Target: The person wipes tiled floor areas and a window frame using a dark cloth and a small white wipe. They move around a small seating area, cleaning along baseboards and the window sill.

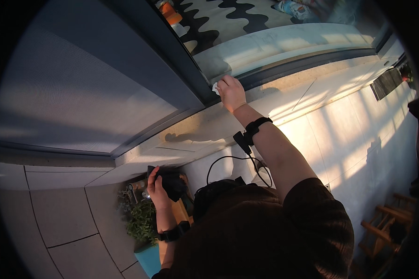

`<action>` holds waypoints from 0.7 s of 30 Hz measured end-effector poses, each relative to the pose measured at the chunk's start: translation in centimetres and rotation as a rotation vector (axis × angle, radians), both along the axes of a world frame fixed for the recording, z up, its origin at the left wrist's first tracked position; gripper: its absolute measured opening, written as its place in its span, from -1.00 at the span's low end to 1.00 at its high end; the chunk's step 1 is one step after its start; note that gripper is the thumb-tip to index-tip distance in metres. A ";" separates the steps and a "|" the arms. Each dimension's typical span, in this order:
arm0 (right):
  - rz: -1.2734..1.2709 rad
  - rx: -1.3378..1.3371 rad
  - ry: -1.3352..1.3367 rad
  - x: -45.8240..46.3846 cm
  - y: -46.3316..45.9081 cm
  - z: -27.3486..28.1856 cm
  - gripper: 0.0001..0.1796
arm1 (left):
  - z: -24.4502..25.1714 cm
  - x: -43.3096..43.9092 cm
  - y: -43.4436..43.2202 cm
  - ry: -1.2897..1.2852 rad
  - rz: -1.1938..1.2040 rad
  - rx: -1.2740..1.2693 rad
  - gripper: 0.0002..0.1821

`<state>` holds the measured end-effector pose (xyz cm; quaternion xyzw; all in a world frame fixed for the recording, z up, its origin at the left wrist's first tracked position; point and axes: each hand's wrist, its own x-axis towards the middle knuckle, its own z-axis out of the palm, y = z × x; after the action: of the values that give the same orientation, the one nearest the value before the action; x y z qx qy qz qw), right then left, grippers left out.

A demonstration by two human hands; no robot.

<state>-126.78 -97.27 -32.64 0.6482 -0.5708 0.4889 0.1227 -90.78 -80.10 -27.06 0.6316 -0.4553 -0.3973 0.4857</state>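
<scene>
My right hand grips a crumpled white tissue or cloth. It is at the lower corner of the glass window, where the upright dark frame bar meets the bottom rail. Lower down on the left, my left hand has its fingers raised around the edge of a limp black item, which looks like a cloth or bag. Part of that item is hidden behind the fingers. Each wrist wears a black strap, and a black cable hangs near the right one.
A mesh screen panel fills the left, above a stone sill. Below my left hand stand a leafy plant and a turquoise container. Wooden furniture stands at lower right, and a dark mat lies at far right.
</scene>
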 end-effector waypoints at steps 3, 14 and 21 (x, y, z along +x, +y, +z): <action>-0.070 0.044 -0.001 -1.3 0.1 -0.9 -0.88 | 0.4 0.8 0.8 0.000 0.025 -0.023 -0.65; -0.703 -0.041 -0.926 -1.6 -2.2 -3.0 -0.85 | -0.3 6.3 4.0 0.109 0.108 0.070 -0.64; -0.264 0.061 -0.857 8.1 -0.6 -3.0 -0.86 | 0.5 6.2 1.5 0.200 -0.039 0.057 -0.64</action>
<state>-118.71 -97.85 -35.67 0.3120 -0.6619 0.6765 -0.0827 -84.62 -78.63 -26.58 0.5934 -0.4051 -0.4805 0.5029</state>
